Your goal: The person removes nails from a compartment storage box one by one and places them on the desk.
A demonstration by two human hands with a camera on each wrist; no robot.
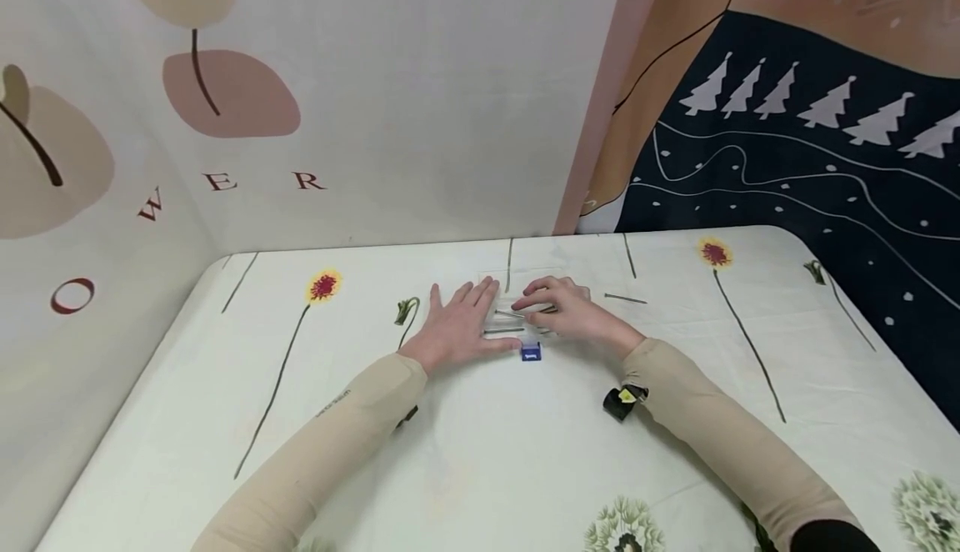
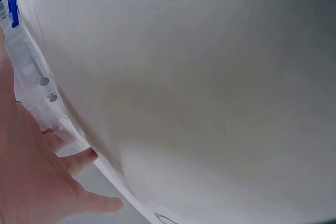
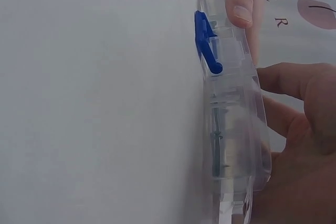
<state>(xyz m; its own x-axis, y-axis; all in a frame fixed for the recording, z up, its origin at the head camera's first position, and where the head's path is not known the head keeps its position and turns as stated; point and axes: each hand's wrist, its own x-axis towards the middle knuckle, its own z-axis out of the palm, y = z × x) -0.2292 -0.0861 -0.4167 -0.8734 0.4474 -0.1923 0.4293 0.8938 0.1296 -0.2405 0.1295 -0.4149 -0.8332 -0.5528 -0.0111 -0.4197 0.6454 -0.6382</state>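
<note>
A clear plastic box [image 3: 236, 124] with a blue latch [image 1: 531, 352] lies on the table, with several nails [image 1: 503, 331] in it. My left hand [image 1: 459, 318] rests flat at the box's left side, fingers straight and spread, the thumb pointing towards the latch. Over the box's right part is my right hand [image 1: 566, 308], its fingers bent and its thumb and index finger close to a nail. Whether they pinch that nail cannot be made out. In the left wrist view, two nail heads [image 2: 44, 81] show through the clear wall.
A single nail [image 1: 626, 298] lies on the tablecloth [image 1: 510, 452], right of my right hand. The cloth bears printed flowers [image 1: 324, 287]. Behind the table hang a pale printed curtain [image 1: 420, 118] and a dark tree-patterned cloth [image 1: 787, 152].
</note>
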